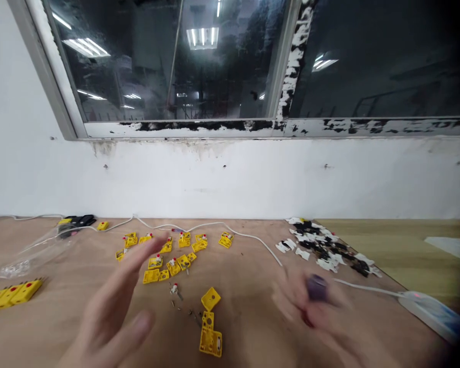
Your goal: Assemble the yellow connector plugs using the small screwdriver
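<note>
My left hand [113, 301] hovers above the wooden table [260, 327], fingers outstretched and thumb apart, holding nothing. My right hand [297, 301], smeared by motion, is closed around a dark purple cylindrical handle [316, 288]; the rest of that tool is hidden. Between the hands lie opened yellow plastic casing pieces: a loose cover [210, 298], and below it a small piece [207, 321] touching an open half [210, 342]. Small metal parts [194, 316] are scattered just left of these. A white part with a red button [174, 289] lies farther up.
Several opened yellow casings [184, 262] are spread behind my left hand. A row of closed yellow units [13, 296] and a clear plastic bag [34, 250] lie left. Black and white pieces [325, 245] are heaped right, near a power strip [429, 312]. A white cable [249, 236] runs along the back.
</note>
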The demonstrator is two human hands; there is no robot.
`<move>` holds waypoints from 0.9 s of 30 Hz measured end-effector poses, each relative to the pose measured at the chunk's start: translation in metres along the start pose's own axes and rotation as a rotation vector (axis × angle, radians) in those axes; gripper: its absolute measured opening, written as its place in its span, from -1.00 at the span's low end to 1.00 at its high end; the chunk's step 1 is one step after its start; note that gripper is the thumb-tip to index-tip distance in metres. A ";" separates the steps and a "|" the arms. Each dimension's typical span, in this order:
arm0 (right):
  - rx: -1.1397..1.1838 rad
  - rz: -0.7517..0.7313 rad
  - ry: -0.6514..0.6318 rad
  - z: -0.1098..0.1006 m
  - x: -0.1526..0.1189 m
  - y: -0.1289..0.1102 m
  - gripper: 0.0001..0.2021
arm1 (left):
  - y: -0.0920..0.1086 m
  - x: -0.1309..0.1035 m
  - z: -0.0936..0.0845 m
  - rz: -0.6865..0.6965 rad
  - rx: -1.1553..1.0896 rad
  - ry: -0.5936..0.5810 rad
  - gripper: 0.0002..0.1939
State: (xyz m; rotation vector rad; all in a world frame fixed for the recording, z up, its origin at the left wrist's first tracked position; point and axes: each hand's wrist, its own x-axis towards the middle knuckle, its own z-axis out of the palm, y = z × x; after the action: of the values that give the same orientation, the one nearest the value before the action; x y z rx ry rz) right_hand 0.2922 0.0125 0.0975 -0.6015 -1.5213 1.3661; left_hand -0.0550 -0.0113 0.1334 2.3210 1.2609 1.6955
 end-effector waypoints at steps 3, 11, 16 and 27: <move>0.033 0.126 0.012 0.015 0.035 0.016 -0.51 | -0.057 -0.005 0.033 -0.069 -0.044 -0.308 -0.67; -0.992 0.300 -0.224 0.049 0.009 0.077 -0.63 | -0.132 -0.057 0.064 -0.081 0.152 -0.648 -0.75; -1.093 0.296 -0.208 0.052 0.008 0.098 -0.72 | -0.140 -0.063 0.067 -0.081 0.223 -0.606 -0.75; -1.197 0.261 0.033 0.033 0.024 0.115 -0.68 | -0.126 -0.064 0.069 -0.014 0.145 -0.602 -0.72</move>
State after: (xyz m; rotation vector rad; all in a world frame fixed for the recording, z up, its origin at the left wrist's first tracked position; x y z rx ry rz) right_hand 0.2262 0.0461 0.0001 -1.5649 -2.2060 0.4575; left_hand -0.0809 0.0657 -0.0015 2.5911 1.2799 0.8020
